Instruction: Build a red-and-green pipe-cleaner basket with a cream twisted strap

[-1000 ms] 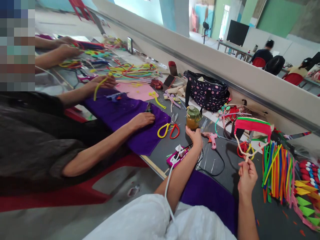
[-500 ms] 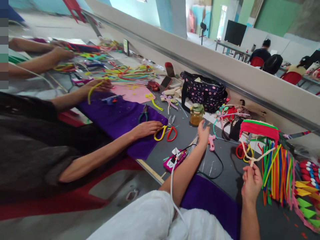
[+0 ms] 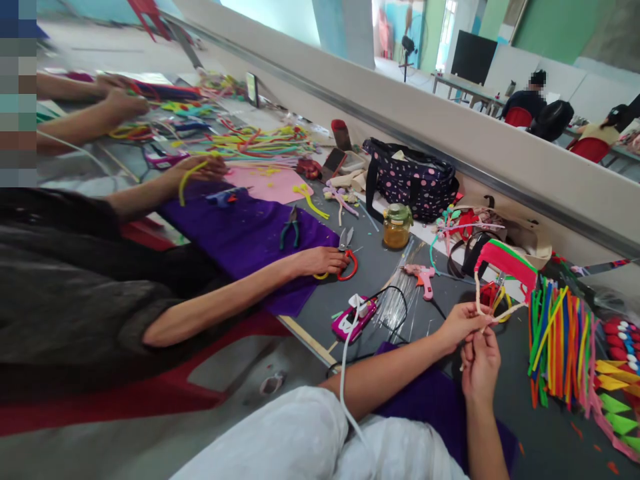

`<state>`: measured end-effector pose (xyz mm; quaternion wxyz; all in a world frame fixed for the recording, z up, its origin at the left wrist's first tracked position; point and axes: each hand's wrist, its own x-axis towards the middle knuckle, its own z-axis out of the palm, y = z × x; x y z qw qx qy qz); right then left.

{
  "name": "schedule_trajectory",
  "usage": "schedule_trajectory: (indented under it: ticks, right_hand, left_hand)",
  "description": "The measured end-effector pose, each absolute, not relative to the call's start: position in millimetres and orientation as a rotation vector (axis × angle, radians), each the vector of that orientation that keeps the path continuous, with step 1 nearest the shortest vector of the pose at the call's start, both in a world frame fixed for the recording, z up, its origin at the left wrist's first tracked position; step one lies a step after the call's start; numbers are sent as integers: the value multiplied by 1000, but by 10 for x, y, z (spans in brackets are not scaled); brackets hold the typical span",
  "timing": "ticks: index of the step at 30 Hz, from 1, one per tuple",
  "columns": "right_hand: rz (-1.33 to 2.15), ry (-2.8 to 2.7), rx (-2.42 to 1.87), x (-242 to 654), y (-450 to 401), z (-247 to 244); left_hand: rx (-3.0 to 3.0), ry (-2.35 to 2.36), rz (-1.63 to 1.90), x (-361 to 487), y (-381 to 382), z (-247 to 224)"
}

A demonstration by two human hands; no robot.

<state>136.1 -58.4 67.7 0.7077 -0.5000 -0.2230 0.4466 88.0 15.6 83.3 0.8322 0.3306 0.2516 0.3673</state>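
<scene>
A red piece with a green edge and cream pipe-cleaner arms (image 3: 509, 268) is held up above the table's right part. My left hand (image 3: 463, 325) pinches the cream stem where its arms meet. Just below, my right hand (image 3: 481, 363) grips the same stem, fingers closed. To the left lies a pink glue gun (image 3: 423, 277) with its nozzle pointing left, beside clear glue sticks (image 3: 397, 303). Scissors with red and yellow handles (image 3: 501, 301) lie partly hidden behind the held piece. Right of it are many coloured pipe cleaners (image 3: 563, 347).
At left a co-worker's hand (image 3: 323, 262) rests on red-and-yellow scissors; their other hand holds a yellow pipe cleaner. A glass jar (image 3: 397, 227), a dotted bag (image 3: 413, 180), a purple power strip (image 3: 354, 320) with a white cable, and pliers (image 3: 289, 230) are around.
My left hand has moved right from near the jar and glue gun to the cream stem. The red piece has shifted slightly left and tilted. The co-worker's hand has moved onto the scissors.
</scene>
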Motion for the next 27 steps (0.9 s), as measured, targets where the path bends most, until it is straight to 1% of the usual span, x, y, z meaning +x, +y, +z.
schedule_trajectory:
  ticks: [4,9,11,15,22,27]
  right_hand:
    - [963,-545,-1196,1414,-600,603]
    - [646,-614,-1413,1743,-537,701]
    - [578,-643,-1460,1834,-500,775]
    - [585,-723,-1483,1849,-431,867]
    - [549,-726,-1421,1730,-420,841]
    - [598,-705,-1398,1757,-465,908]
  left_hand:
    - [656,603,808,842,166,876]
    - [703,631,928,778,199,904]
    - [720,637,937,770,203,909]
    - [728,654,923,778,173,902]
    - [765,625,905,758,107,908]
    - [820,636,893,721,114,955]
